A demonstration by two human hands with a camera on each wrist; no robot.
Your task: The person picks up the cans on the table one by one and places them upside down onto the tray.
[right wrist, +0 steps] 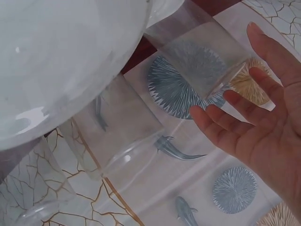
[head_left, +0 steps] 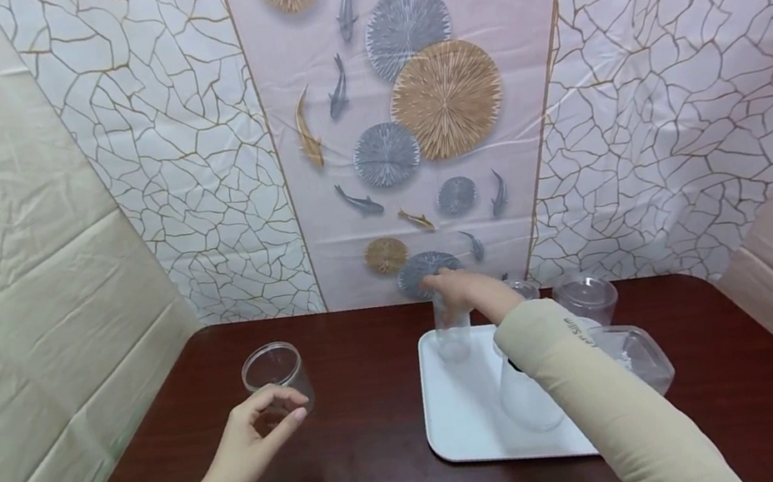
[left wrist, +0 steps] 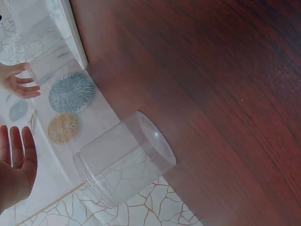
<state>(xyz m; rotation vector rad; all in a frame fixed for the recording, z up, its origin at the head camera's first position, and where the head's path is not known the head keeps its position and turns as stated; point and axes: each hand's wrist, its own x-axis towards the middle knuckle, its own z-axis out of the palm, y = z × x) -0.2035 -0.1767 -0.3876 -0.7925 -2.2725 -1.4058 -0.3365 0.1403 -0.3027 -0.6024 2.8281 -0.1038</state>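
My left hand (head_left: 257,430) hovers just in front of a clear, open-topped jar (head_left: 274,368) on the left of the table, fingers loosely bent and holding nothing. In the left wrist view this jar (left wrist: 127,160) stands apart from the hand (left wrist: 16,169). Over a slim clear jar (head_left: 454,344) at the white tray's back left corner is my right hand (head_left: 474,292). The right wrist view shows the right hand's (right wrist: 263,122) spread fingers beside that jar's (right wrist: 202,52) top end; whether they touch it I cannot tell.
The white tray (head_left: 462,427) also bears a large clear container (head_left: 530,404), partly behind the right sleeve. Another clear jar (head_left: 525,288) is behind the right arm. A round jar (head_left: 586,300) and a clear box (head_left: 644,360) with something white inside are at the right.
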